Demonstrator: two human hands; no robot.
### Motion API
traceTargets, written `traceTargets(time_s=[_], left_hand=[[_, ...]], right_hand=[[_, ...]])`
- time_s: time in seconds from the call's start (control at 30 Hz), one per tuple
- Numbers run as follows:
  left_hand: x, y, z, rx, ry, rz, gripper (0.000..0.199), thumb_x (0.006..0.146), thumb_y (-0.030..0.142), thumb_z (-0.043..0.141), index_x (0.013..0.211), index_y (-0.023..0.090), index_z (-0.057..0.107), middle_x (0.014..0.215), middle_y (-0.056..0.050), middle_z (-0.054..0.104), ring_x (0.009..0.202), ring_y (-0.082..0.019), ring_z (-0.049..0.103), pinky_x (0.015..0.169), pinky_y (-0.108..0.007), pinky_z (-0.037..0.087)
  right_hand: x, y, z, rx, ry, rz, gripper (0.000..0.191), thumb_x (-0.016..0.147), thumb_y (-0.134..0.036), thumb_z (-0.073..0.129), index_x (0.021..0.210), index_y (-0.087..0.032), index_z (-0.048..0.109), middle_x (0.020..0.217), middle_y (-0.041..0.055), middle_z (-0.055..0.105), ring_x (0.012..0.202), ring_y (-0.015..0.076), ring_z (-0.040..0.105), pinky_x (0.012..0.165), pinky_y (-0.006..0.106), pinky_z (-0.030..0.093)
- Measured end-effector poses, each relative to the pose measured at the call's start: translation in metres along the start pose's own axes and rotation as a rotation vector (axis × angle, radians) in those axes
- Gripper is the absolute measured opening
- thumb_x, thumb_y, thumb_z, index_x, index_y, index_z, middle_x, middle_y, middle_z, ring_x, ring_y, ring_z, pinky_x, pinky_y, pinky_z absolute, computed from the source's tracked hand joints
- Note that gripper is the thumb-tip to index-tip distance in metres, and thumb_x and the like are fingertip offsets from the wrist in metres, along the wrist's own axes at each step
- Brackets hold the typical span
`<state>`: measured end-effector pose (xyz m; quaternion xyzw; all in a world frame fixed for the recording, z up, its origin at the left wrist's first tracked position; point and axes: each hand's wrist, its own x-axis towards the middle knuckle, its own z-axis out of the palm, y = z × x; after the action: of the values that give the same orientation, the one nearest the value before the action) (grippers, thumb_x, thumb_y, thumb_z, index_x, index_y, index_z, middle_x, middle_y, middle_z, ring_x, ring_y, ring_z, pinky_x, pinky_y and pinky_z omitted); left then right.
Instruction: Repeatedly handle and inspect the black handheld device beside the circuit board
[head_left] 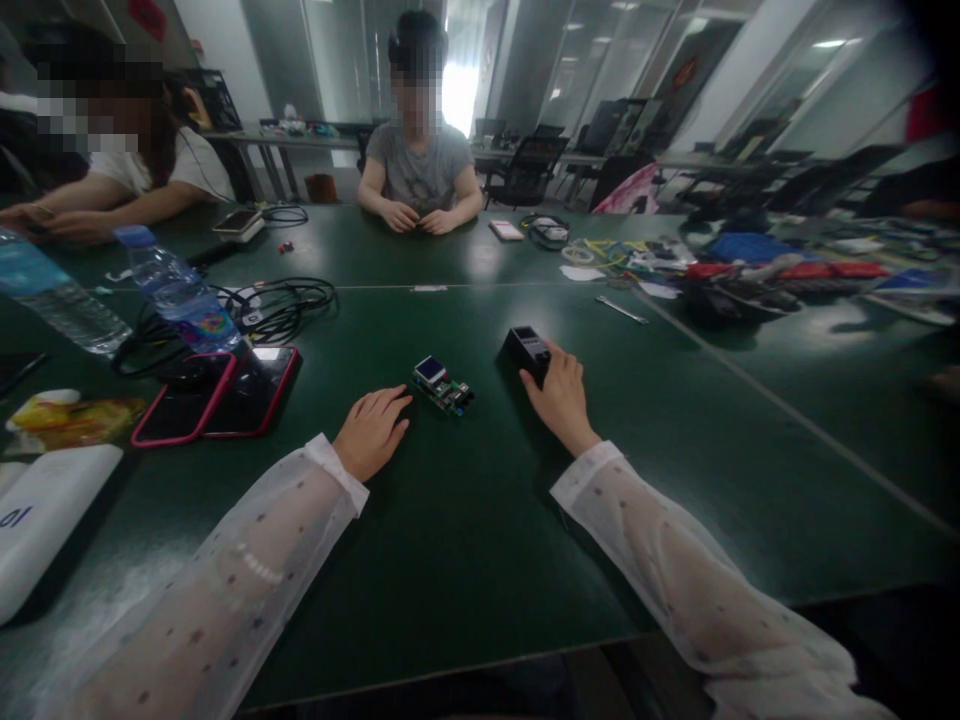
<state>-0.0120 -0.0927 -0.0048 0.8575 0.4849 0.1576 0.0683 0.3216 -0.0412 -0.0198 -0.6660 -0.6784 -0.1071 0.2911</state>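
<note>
On the green table [450,560], a small circuit board with a little screen [444,386] lies between my hands. My left hand [373,430] rests on the tabletop just left of the board, fingers spread and holding nothing. To the right of the board, my right hand [556,393] has its thumb and fingers around the near end of a black box-shaped device [527,350], which sits on the table. The palm side of my right hand is hidden.
Two pink-edged phones [255,392], plastic bottles [180,290], black cables [300,300] and a white case [56,520] are at left. A wrench [622,310] and a cluttered pile [750,280] lie at right. One person sits opposite, another at far left.
</note>
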Motion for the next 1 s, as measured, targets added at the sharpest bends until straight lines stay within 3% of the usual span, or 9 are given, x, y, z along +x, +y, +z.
traceTargets(time_s=[0.2,0.4,0.57,0.77,1.0], left_hand=[[0.0,0.0,-0.001,-0.012,-0.006,-0.006,0.039,0.098,0.031,0.036,0.133,0.018,0.048,0.144,-0.01,0.046,0.133,-0.026,0.041,0.109,-0.05,0.033],[0.0,0.002,-0.001,0.009,0.001,-0.005,0.038,0.097,0.03,0.037,0.132,0.018,0.048,0.143,-0.01,0.047,0.132,-0.026,0.042,0.108,-0.049,0.034],[0.0,0.0,0.0,0.0,0.011,0.001,0.038,0.097,0.03,0.038,0.132,0.018,0.048,0.143,-0.009,0.047,0.132,-0.026,0.041,0.109,-0.049,0.034],[-0.002,-0.001,0.003,-0.002,0.037,0.014,0.037,0.097,0.029,0.039,0.132,0.019,0.047,0.143,-0.009,0.046,0.132,-0.026,0.042,0.108,-0.049,0.033],[-0.001,-0.002,0.005,-0.011,0.043,0.016,0.036,0.097,0.029,0.039,0.131,0.02,0.048,0.142,-0.009,0.047,0.131,-0.026,0.042,0.108,-0.049,0.034]], right_hand=[[0.001,-0.001,-0.003,0.059,-0.04,0.026,0.052,0.087,-0.033,0.05,0.134,-0.012,0.043,0.113,0.0197,0.054,0.102,0.0327,0.052,0.085,0.05,0.046],[0.003,-0.004,-0.002,0.202,-0.015,0.035,0.049,0.086,-0.03,0.054,0.13,-0.011,0.047,0.116,0.0197,0.058,0.107,0.031,0.056,0.091,0.049,0.046],[-0.003,-0.039,-0.022,0.478,0.049,-0.04,0.049,0.09,-0.035,0.051,0.135,-0.018,0.042,0.128,0.0147,0.056,0.111,0.0265,0.057,0.093,0.045,0.048],[-0.027,-0.094,-0.046,0.58,-0.039,-0.219,0.051,0.091,-0.032,0.053,0.139,-0.025,0.039,0.128,0.0117,0.054,0.116,0.0262,0.054,0.098,0.047,0.047],[-0.036,-0.101,-0.037,0.543,-0.201,-0.314,0.055,0.089,-0.027,0.055,0.141,-0.027,0.036,0.126,0.0111,0.052,0.115,0.0273,0.053,0.096,0.05,0.048]])
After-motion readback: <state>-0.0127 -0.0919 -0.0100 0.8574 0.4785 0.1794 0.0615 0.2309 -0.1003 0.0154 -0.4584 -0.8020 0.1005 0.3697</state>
